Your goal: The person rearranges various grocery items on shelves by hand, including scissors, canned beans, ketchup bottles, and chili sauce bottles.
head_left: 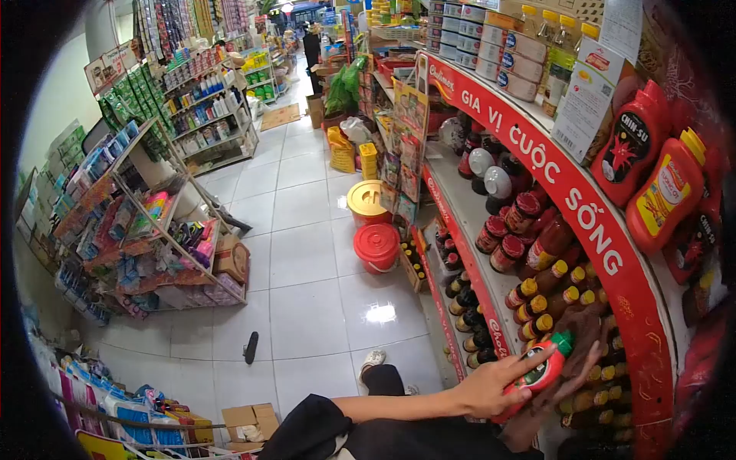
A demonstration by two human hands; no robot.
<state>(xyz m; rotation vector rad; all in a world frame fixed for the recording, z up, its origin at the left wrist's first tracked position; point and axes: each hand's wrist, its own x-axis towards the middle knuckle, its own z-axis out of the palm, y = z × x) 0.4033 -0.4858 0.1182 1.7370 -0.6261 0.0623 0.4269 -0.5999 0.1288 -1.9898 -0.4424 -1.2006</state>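
Observation:
My left hand [491,389] is wrapped round a red sauce bottle [543,369] with a green cap, at the lower right. The bottle is tilted, its cap towards the shelves. Just right of it, my right hand [589,359] is smeared and partly lost against a blurred brown patch, so its grip is unclear. Behind the hands, yellow-capped bottles [534,308] of dark sauce stand in rows on a shelf. Red-lidded jars [507,253] are above them.
A red-edged shelf [537,153] curves along the right, with large sauce bottles [632,143] on top. A red bucket [376,247] and a yellow-lidded bucket [368,199] stand on the tiled floor. Racks of goods [165,222] line the left.

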